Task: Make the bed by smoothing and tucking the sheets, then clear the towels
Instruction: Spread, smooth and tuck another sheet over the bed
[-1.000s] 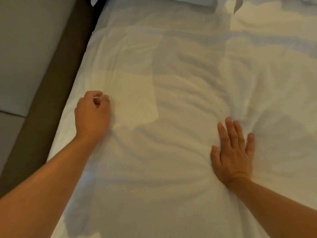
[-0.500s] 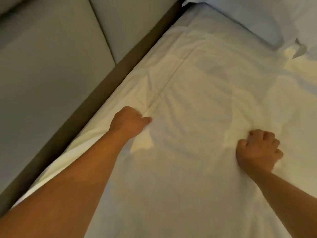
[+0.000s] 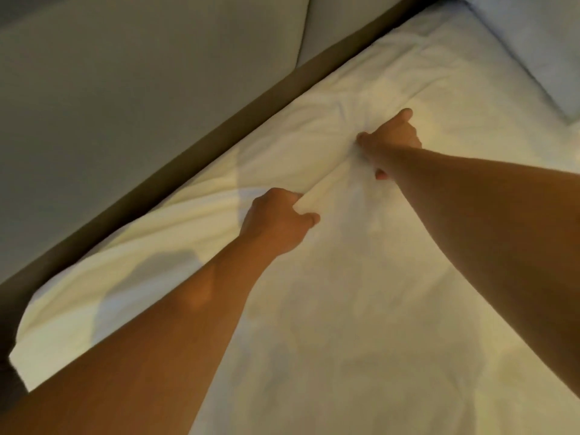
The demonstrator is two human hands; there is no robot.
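A white sheet (image 3: 361,309) covers the bed and fills most of the view. My left hand (image 3: 276,221) is closed on a raised fold of the sheet near the bed's left side. Farther up the bed, my right hand (image 3: 392,136) is bunched into the same ridge of fabric, fingers curled around it. The cloth wrinkles between the two hands. No towel is in view.
A dark brown bed frame edge (image 3: 194,158) runs diagonally along the left side of the mattress. Beyond it stand grey upholstered panels (image 3: 141,73). A white pillow (image 3: 539,42) lies at the top right corner.
My right hand has moved up and left across the bed to grip the fold beyond my left hand. The view has swung further left, showing more of the frame and grey panels.
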